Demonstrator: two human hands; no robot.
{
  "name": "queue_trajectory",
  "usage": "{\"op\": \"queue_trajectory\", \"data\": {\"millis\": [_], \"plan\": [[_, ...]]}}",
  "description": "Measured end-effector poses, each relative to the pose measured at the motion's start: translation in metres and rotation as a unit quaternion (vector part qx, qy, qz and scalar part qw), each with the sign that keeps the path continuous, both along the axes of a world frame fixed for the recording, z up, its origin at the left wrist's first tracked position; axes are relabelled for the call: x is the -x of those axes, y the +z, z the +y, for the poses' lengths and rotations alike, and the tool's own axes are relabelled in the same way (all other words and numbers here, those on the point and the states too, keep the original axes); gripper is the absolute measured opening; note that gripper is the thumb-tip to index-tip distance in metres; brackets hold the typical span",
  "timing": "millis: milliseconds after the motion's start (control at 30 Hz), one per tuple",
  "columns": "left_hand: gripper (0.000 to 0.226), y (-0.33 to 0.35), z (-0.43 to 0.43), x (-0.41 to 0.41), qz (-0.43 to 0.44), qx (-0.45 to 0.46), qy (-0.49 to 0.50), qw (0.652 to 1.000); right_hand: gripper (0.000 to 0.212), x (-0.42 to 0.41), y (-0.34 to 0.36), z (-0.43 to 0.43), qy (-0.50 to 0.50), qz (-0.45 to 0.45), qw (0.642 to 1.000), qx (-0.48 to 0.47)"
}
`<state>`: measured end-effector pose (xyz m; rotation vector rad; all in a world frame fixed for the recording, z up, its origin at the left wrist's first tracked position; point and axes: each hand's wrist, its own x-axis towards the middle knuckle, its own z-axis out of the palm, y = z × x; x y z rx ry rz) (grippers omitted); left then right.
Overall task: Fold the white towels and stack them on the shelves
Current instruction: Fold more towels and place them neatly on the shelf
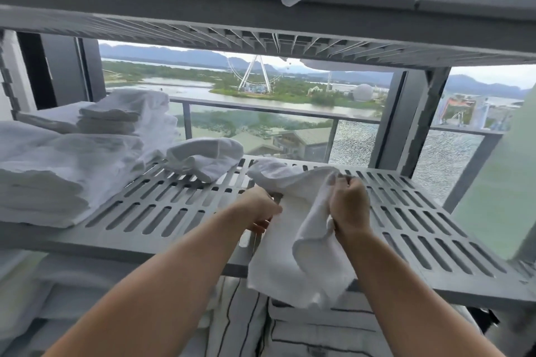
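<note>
Left hand (261,213) and right hand (349,206) both pinching one white towel (301,243), hanging over the near edge of the grey shelf (162,206), folded towels (58,171) stacked far left

One view only, a wide-angle cam on your head, facing fwd and slightly down, approx level with the slatted middle shelf (162,211). It sits close: both your forearms run in from the bottom edge, and the left hand (261,210) and right hand (349,206) land near centre frame. The upper shelf (261,29) cuts across the top, bowed by the lens. Between the shelves you look straight out a window (261,90) beyond. No 2nd view, so nothing is shared.
</note>
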<state>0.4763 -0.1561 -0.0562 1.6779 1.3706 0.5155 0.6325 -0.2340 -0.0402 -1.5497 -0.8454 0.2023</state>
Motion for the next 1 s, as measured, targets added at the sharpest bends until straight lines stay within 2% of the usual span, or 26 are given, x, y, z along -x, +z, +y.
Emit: {"op": "queue_trajectory", "data": {"millis": [33,100,167,233,267,333,400,500,567,667,800,900,1000], "plan": [[0.025,0.000,-0.002,-0.004,0.024,-0.028,0.006,0.999,0.031,-0.014,0.003,-0.003,-0.040,0.034,0.998,-0.025],[0.029,0.001,-0.009,-0.014,0.082,-0.084,0.006,0.993,0.034,-0.044,0.002,-0.015,-0.086,0.050,0.995,-0.014],[0.030,0.003,-0.017,-0.028,0.159,-0.126,-0.007,0.979,0.029,-0.069,-0.009,-0.029,-0.063,-0.017,0.995,0.070],[0.030,0.004,-0.024,-0.043,0.246,-0.160,-0.012,0.956,0.021,-0.083,-0.022,-0.043,-0.003,-0.103,0.979,0.173],[0.029,0.003,-0.027,-0.049,0.278,-0.168,-0.008,0.946,0.019,-0.087,-0.027,-0.049,0.017,-0.129,0.971,0.201],[0.028,0.002,-0.031,-0.057,0.308,-0.172,0.008,0.936,0.027,-0.091,-0.032,-0.054,0.016,-0.159,0.970,0.184],[0.030,-0.001,-0.035,-0.060,0.294,-0.182,0.041,0.937,0.035,-0.085,-0.031,-0.054,0.001,-0.196,0.975,0.106],[0.041,-0.007,-0.039,-0.057,0.240,-0.203,0.070,0.947,0.025,-0.067,-0.024,-0.042,0.024,-0.301,0.953,0.034],[0.042,-0.009,-0.037,-0.053,0.208,-0.212,0.076,0.952,0.034,-0.051,-0.015,-0.029,0.033,-0.396,0.917,0.035],[0.040,-0.009,-0.025,-0.044,0.173,-0.227,0.076,0.955,0.048,-0.030,0.000,0.002,0.051,-0.517,0.849,0.095],[0.041,-0.002,-0.003,-0.032,0.189,-0.215,0.043,0.957,0.062,-0.013,0.004,0.044,0.116,-0.527,0.811,0.227],[0.036,0.004,0.026,-0.021,0.226,-0.231,0.037,0.946,0.064,-0.016,-0.001,0.071,0.134,-0.513,0.793,0.300],[0.029,0.002,0.056,-0.018,0.245,-0.283,0.044,0.926,0.065,-0.027,-0.003,0.089,0.133,-0.476,0.812,0.310]]}}
